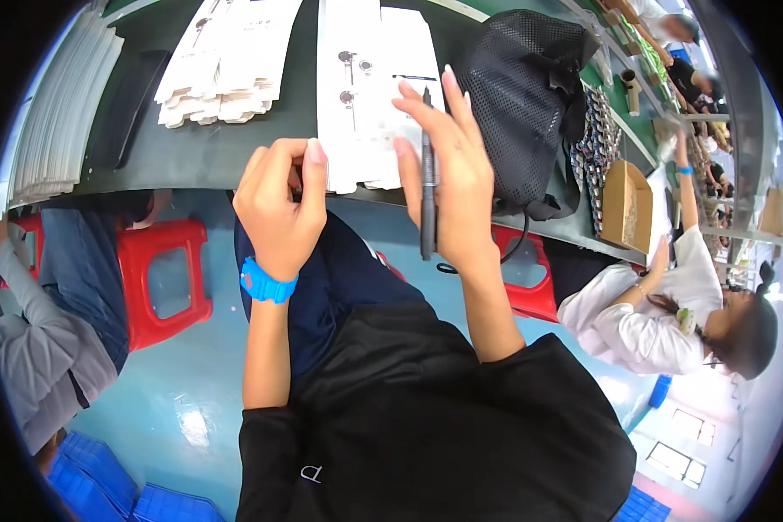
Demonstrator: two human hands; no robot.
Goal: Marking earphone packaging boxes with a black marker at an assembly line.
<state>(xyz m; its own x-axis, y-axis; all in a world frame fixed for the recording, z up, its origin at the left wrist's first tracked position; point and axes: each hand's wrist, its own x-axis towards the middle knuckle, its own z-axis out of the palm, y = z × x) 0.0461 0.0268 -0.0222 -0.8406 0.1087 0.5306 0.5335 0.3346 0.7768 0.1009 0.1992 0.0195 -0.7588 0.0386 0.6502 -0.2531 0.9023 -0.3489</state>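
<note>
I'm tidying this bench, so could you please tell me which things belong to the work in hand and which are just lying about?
In hand:
- white flat cartons, under the right hand
- black pen, in the right hand
- left hand, at the cartons' edge

Lying about:
- black mesh bag
- second carton stack
- red stool

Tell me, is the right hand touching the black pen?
Touching. The head view shows the right hand gripping the black pen, which runs down across its palm between thumb and fingers.

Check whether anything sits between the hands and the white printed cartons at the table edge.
Nothing visible does. The right hand, a black pen in its grip, already lies on the white printed cartons. The left hand is beside them at the table edge.
</note>
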